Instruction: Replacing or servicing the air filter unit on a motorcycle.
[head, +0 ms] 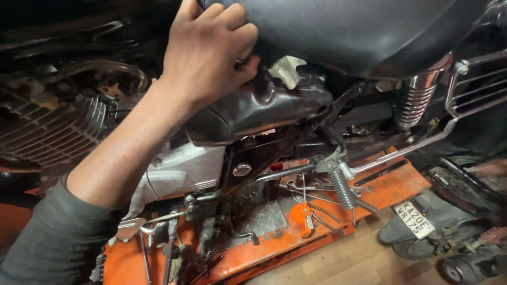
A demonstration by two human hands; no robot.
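One hand in view, grey sleeve (50, 237) at lower left, orange lift platform (380, 192) across the bottom, left hand (206, 50) at upper centre, fingers curled gripping the black side panel (259, 108) under the seat (348, 31), chrome shock spring (417, 100) at right

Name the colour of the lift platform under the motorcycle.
Orange, scuffed and grimy, seen in the head view: platform.
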